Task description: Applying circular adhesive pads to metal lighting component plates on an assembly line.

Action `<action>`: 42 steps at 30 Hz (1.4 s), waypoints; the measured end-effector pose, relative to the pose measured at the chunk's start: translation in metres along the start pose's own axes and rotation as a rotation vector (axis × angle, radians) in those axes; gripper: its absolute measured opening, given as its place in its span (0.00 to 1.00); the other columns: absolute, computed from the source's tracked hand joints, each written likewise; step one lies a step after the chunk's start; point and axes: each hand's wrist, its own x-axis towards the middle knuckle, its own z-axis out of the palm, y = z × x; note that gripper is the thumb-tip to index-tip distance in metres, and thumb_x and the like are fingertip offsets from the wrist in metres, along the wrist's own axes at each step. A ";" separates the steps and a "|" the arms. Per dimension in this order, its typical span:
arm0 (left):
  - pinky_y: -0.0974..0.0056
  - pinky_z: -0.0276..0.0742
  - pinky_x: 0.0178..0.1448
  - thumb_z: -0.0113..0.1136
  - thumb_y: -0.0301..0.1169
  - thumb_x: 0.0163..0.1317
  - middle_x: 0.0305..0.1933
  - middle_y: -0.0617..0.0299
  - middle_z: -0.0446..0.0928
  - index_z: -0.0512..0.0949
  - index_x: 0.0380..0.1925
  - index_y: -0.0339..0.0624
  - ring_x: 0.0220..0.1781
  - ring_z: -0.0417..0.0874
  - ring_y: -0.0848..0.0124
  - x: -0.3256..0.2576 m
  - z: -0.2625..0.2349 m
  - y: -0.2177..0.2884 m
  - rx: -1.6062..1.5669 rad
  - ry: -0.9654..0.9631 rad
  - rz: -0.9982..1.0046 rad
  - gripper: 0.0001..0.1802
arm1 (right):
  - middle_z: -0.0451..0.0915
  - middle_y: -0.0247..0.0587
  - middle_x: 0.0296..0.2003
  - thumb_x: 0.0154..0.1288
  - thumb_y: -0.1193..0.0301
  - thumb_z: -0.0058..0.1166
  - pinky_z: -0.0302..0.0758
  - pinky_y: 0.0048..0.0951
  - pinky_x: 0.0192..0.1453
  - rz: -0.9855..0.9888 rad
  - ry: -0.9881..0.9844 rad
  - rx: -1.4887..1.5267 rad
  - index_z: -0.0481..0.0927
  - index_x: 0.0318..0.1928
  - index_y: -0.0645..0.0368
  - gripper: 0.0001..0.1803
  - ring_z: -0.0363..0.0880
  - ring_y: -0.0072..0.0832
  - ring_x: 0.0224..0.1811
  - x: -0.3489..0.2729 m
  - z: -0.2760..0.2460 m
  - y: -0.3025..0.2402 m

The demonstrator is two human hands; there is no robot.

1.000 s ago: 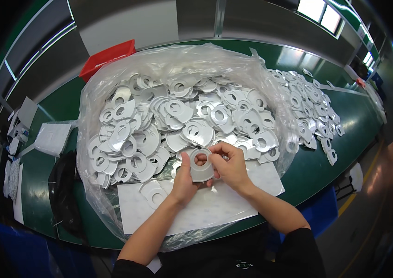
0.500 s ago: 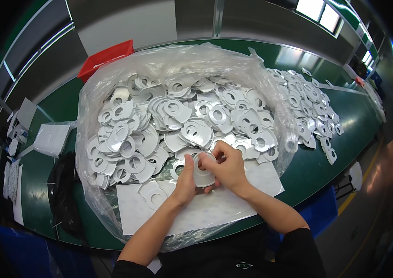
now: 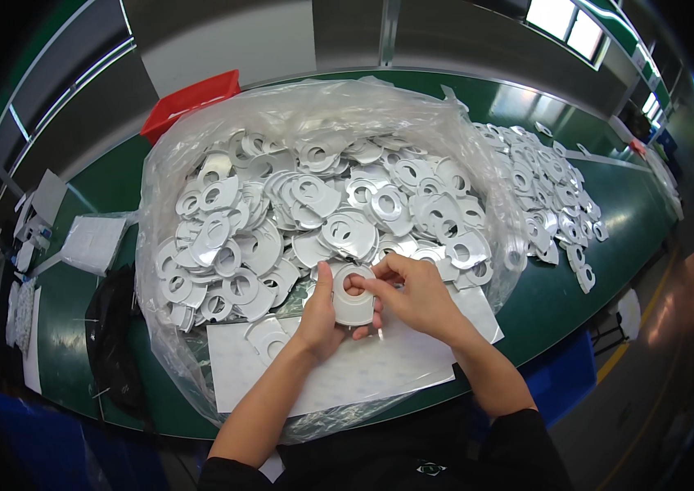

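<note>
My left hand (image 3: pixel 319 326) holds a flat silvery-white metal plate (image 3: pixel 353 311), round with one straight-cut edge and a round hole. Its thumb lies along the plate's left side and its fingertips show past the lower right edge. At the hole, my right hand (image 3: pixel 422 301) has thumb and forefinger closed against the plate's inner rim. Just beyond both hands, a large heap of similar plates (image 3: pixel 306 192) fills an opened clear plastic bag (image 3: pixel 168 176). One single plate (image 3: pixel 263 338) lies on a white sheet (image 3: pixel 322 389) below my hands.
More plates (image 3: pixel 556 184) are spread over the green table (image 3: pixel 547 299) on the right. A red bin (image 3: pixel 191 102) stands behind the bag. On the left lie a black bag (image 3: pixel 114 352) and a wrapped white packet (image 3: pixel 93 244). A blue container (image 3: pixel 564 368) sits below the table's right edge.
The held plate has tipped so its face and hole show more fully. My right hand has shifted slightly right and down, its fingers still at the hole.
</note>
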 end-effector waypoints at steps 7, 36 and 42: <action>0.64 0.78 0.38 0.22 0.63 0.67 0.44 0.55 0.77 0.69 0.53 0.40 0.44 0.80 0.66 -0.006 0.003 0.013 -0.007 -0.020 -0.025 0.40 | 0.79 0.36 0.24 0.61 0.70 0.56 0.73 0.26 0.27 -0.066 0.138 0.090 0.78 0.31 0.64 0.08 0.78 0.19 0.23 0.006 0.005 0.008; 0.49 0.67 0.32 0.51 0.26 0.63 0.28 0.43 0.76 0.68 0.37 0.36 0.32 0.77 0.44 -0.031 -0.012 0.053 1.435 0.741 0.563 0.06 | 0.74 0.44 0.37 0.52 0.68 0.64 0.72 0.37 0.46 -0.358 -0.322 -0.407 0.76 0.41 0.61 0.17 0.74 0.40 0.42 -0.007 0.042 0.004; 0.57 0.69 0.29 0.59 0.26 0.59 0.27 0.50 0.75 0.70 0.29 0.33 0.26 0.78 0.57 -0.027 -0.012 0.051 1.364 0.688 0.662 0.08 | 0.73 0.44 0.38 0.50 0.71 0.64 0.71 0.37 0.48 -0.276 -0.377 -0.431 0.75 0.39 0.61 0.16 0.73 0.41 0.44 -0.002 0.040 -0.003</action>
